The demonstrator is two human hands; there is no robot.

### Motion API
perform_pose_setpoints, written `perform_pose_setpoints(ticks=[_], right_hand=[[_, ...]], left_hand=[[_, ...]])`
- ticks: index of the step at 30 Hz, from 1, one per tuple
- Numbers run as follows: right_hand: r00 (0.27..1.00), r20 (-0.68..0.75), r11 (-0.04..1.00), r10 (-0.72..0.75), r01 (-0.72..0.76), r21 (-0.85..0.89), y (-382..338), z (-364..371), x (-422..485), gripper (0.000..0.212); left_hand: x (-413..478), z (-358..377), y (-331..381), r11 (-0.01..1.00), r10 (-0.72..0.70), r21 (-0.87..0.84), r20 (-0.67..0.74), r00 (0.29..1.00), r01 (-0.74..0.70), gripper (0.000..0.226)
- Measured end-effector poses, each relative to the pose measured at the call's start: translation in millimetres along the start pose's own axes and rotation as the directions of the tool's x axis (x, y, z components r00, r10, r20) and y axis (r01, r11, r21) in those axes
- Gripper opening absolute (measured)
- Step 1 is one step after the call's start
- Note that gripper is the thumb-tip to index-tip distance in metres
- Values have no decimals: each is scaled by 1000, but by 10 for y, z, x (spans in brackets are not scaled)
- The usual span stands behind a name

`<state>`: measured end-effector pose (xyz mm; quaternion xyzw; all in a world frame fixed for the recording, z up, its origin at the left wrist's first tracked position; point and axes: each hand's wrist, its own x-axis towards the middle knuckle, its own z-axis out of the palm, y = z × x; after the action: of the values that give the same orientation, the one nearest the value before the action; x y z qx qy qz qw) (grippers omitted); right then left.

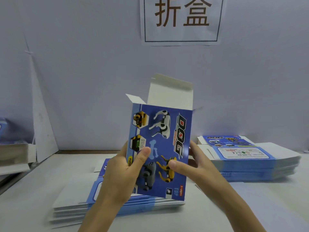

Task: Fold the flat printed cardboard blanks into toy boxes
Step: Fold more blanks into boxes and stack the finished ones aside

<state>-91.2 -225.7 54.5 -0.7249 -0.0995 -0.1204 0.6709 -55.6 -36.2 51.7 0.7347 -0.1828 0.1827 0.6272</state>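
I hold a blue toy box (163, 141) printed with robot dogs and the word DOG upright in front of me. Its top flaps stand open, with the white lid flap (170, 92) pointing up and a small side flap at the left. My left hand (123, 168) grips the box's left edge, thumb on the printed face. My right hand (189, 163) holds the right edge, thumb on the face near the yellow dog. Under my hands lies a stack of flat blanks (80, 198).
A second stack of flat printed blanks (250, 158) lies on the white table (250, 206) at the right. At the left edge sit more boxes (13, 153). A white wall with a paper sign (182, 20) closes the back.
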Motion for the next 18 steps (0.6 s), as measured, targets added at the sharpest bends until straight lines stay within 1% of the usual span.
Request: perform_pose_setpoints(ticks=[1,3,5,7,9,10,12,14,16,18], right_hand=[[1000,-6,1000,-4,4,-12,-6,7,5,70],[1000,-21,999,-20,19,-29,-10,22,11,72],[999,-32,1000,2,-2,-12,-11,36,14,70],[999,-32,1000,19,-20,-8,-12,37,10,74],[999,-3,998,41,-41,-46,-19,34,4,82],[998,27,996,62,-60,-68,-24,35,0,82],[990,91,991,108,-101,-82,-29,24,-9,77],[987,109,992,115,-108,-64,-32,-11,-5,78],[990,98,995,98,-100,13,-29,-58,5,83],[993,91,990,80,-90,111,-33,-90,18,76]], left_hand=[[5,-7,-6,1000,-11,-11,1,1000,11,37],[7,-1,-12,998,-13,-57,-20,1000,12,32],[4,16,-13,999,0,-39,-36,999,-2,34],[9,20,-16,999,8,-35,-31,999,-9,33],[17,8,-14,996,0,-87,-14,1000,-2,30],[16,3,5,995,4,-103,1,1000,-4,32],[15,-9,17,991,18,-130,58,998,-10,42],[36,-38,10,976,-4,-215,149,989,37,46],[73,-103,-9,962,-33,-255,250,968,98,51],[89,-175,-21,956,-63,-252,327,943,151,60]])
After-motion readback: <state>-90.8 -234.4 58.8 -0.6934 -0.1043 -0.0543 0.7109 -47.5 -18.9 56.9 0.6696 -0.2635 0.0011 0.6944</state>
